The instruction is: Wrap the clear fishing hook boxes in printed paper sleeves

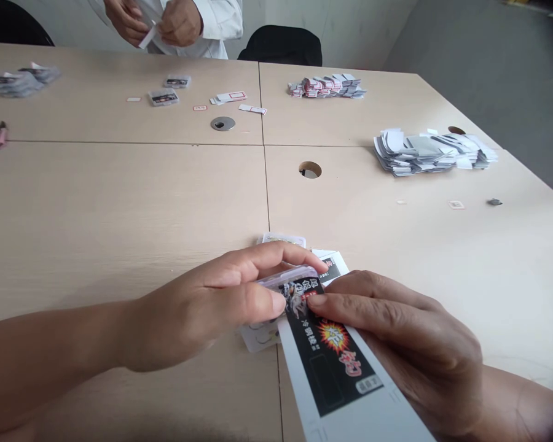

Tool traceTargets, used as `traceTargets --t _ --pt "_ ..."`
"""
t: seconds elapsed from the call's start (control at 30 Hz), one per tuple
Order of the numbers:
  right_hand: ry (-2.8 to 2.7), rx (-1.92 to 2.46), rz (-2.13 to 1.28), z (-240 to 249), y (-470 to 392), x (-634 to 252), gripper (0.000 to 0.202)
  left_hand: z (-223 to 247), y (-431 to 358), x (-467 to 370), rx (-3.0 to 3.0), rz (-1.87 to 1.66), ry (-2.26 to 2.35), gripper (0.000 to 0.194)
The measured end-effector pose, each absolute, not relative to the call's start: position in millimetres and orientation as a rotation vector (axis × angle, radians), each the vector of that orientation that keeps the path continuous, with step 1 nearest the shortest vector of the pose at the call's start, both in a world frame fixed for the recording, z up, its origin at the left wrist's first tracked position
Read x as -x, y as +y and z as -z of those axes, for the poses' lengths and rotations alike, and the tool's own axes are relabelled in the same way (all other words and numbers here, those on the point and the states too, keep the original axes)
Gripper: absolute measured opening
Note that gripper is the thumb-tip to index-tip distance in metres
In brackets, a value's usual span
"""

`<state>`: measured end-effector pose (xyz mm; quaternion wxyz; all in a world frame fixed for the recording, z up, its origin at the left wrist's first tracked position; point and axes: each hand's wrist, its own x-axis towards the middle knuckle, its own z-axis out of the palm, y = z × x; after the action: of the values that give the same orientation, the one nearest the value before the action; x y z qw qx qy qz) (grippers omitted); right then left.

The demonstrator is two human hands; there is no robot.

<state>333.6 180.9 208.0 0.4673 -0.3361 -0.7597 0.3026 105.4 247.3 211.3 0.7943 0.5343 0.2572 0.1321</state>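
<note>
My left hand [203, 307] is closed round a small clear plastic box [270, 281], thumb on its near side and fingers over the far side. My right hand [410, 344] grips a black printed label [320, 362] on a white backing strip [373, 420], its thumb pressing the label's upper end against the box. Beneath my hands, another clear box [262, 337] shows curved hook-like shapes. Just beyond my left fingers lies one more clear case [283, 238]. A second label strip [334, 265] is partly hidden behind my right fingers.
Across the table, a person [179, 24] in white sleeves handles a white strip. Two small boxes [163, 97], paper slips [230, 97] and a red-and-white paper pile [327, 86] lie ahead. A white paper pile [433, 152] is at right, a cable hole [310, 170] nearer the middle.
</note>
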Motion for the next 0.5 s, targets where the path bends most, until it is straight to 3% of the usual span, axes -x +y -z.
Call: traceTargets --t 0.5 --pt "-1.887 0.843 -0.729 -209.0 182.2 -334.0 0.039 -209.6 246.9 -104.0 -1.187 -0.278 0.58 0.037"
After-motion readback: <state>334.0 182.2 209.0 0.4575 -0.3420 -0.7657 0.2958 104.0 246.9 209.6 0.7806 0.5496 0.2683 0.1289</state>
